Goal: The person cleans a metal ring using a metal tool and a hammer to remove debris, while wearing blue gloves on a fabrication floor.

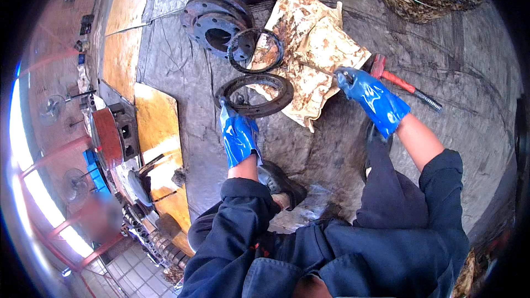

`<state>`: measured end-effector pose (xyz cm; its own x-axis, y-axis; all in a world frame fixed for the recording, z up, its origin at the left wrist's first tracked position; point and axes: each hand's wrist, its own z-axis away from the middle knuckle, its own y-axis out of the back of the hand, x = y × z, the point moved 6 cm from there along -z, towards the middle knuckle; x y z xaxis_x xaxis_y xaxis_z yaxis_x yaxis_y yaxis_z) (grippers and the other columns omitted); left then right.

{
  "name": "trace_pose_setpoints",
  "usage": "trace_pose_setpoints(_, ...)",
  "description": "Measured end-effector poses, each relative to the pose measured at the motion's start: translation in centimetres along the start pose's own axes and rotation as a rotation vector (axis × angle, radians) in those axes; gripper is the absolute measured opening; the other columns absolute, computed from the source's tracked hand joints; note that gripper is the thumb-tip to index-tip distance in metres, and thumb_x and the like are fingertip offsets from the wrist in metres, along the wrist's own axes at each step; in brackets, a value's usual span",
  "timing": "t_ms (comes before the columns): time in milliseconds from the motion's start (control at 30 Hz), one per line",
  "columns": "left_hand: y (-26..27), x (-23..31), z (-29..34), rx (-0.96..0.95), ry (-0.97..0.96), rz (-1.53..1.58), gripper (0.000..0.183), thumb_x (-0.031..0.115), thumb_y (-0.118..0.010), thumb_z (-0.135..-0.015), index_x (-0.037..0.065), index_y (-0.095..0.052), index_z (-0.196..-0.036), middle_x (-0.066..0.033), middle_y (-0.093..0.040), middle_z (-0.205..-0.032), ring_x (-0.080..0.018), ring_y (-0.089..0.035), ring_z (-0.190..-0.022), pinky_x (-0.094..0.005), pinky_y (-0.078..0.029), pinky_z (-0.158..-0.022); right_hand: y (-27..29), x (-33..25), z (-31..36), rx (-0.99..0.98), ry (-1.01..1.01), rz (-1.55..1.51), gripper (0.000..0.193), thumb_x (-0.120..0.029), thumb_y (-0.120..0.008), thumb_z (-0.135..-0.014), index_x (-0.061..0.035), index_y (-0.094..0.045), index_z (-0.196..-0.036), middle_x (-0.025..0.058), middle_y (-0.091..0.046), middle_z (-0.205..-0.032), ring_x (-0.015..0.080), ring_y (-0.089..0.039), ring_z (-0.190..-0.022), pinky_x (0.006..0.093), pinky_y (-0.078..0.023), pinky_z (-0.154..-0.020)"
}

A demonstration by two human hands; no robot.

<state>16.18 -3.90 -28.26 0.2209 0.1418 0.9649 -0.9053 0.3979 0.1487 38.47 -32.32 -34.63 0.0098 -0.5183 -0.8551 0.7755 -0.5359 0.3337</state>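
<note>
My left hand [236,128], in a blue rubber glove, grips the near left edge of a thick dark metal ring [284,97]. The ring is held over the grey ground sheet and overlaps a stained cream cloth [309,27]. A thin rod-like tool [316,68] is in my right hand [367,92], also gloved in blue; its end points left over the cloth, apart from the ring. Just beyond the thick ring, a thinner black ring [281,49] lies partly on the cloth and partly against a flange. Close by my right hand is a red-headed hammer [379,66].
Several dark round flanges [200,26] are piled at the far left of the cloth. A grimy basket-like container [414,0] stands at the far right. Yellowish boards [157,116] run along the left, with machine parts [128,132] beyond them. My shoe [281,185] is below the ring.
</note>
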Motion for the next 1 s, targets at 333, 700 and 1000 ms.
trace_pose_setpoints(333,-4.3,2.8,-2.0,-0.456,0.269,-0.134,0.043,0.035,-0.052,-0.096,0.005,-0.052,-0.126,-0.013,-0.065,-0.111,-0.017,-0.063,-0.07,-0.0282,-0.052,-0.062,-0.7,2.6,-0.2,0.01,0.273,0.021,0.037,-0.013,-0.055,-0.091,-0.0022,-0.053,-0.126,0.0064,-0.065,-0.091,0.0133,-0.058,-0.078,0.0265,-0.05,-0.07)
trace_pose_setpoints(700,-3.7,2.0,-4.2,-0.553,0.246,-0.112,0.047,0.038,-0.047,-0.097,0.003,-0.049,-0.128,-0.0148,-0.064,-0.111,-0.0228,-0.066,-0.079,-0.0343,-0.055,-0.066,-2.7,-8.7,0.6,-0.254,0.466,0.683,0.031,-0.019,-0.047,-0.092,-0.0114,-0.054,-0.121,0.009,-0.064,-0.088,0.0212,-0.064,-0.063,0.0354,-0.051,-0.05)
trace_pose_setpoints(1000,-1.0,0.8,-3.9,-0.469,0.192,-0.146,0.046,0.039,-0.047,-0.097,0.003,-0.05,-0.126,-0.015,-0.064,-0.109,-0.0279,-0.067,-0.088,-0.0368,-0.055,-0.072,-4.8,-14.0,0.8,-0.16,0.92,0.753,0.039,-0.028,-0.042,-0.096,-0.001,-0.051,-0.123,0.0179,-0.059,-0.063,0.0291,-0.061,-0.055,0.0411,-0.049,-0.048)
